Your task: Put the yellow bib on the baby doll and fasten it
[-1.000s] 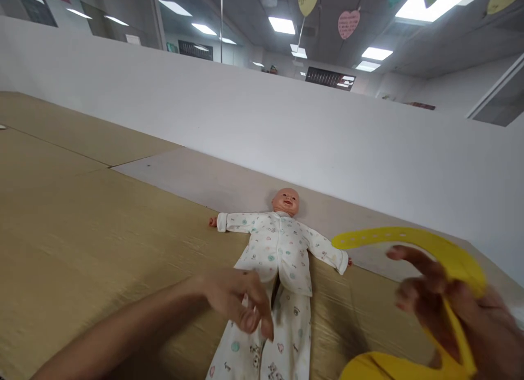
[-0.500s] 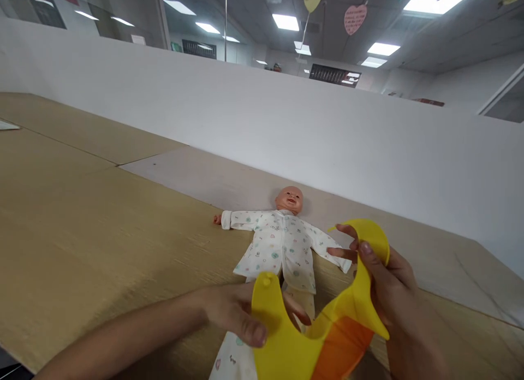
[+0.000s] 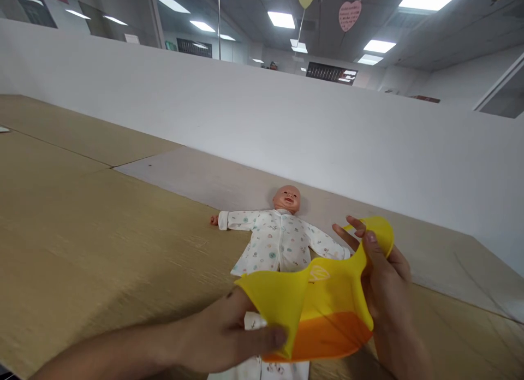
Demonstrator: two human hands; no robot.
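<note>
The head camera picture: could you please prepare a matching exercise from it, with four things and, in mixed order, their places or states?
1. Bib
2. Doll
3. Pink heart
4. Wall

A. Near the picture's top, with writing
B. Plain white, behind the table
C. Yellow and orange, held by left hand and right hand
D. Lying face up

Pairs: 1-C, 2-D, 3-A, 4-B

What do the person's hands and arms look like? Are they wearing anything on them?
The bare left hand and bare right hand have slender fingers and no gloves. A small dark spot marks the left one. The slim left forearm and right forearm show no sleeves, watch or bracelet.
</note>
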